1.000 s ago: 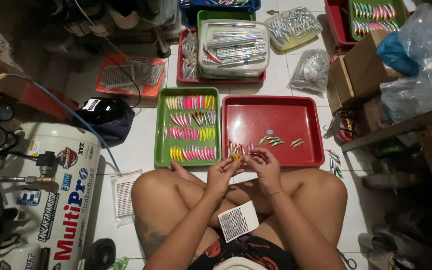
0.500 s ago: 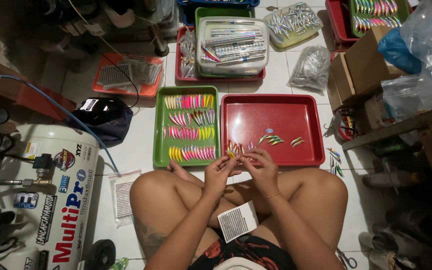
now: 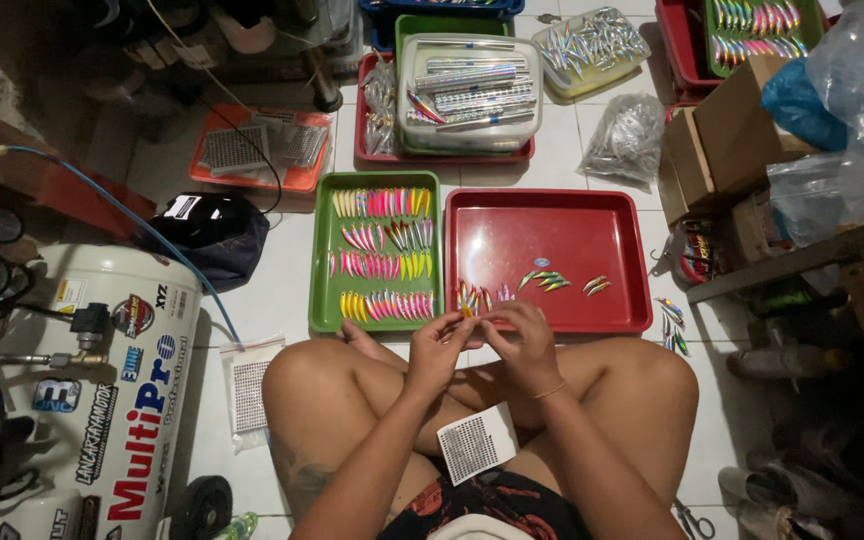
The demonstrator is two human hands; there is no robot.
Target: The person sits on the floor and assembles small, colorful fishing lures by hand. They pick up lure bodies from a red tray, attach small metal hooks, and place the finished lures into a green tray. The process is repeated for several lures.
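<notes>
My left hand (image 3: 439, 350) and my right hand (image 3: 519, 342) meet over my crossed legs, both pinching one small colourful fishing lure (image 3: 469, 313) between the fingertips. Just beyond them lies a red tray (image 3: 552, 255) with a few lures along its near edge. Left of it, a green tray (image 3: 324, 260) holds rows of pink and yellow lures. A small white sheet of tiny dots (image 3: 476, 443) rests on my lap.
A white air compressor tank (image 3: 102, 400) stands at left, with a blue hose and a black bag (image 3: 214, 232) behind it. Farther back are trays, a clear tub of foil strips (image 3: 469, 90), plastic bags and cardboard boxes (image 3: 732, 140). Scissors (image 3: 690, 520) lie lower right.
My hands have stayed together over the near edge of the red tray, with only small finger movements on the lure. The view has shifted slightly.
</notes>
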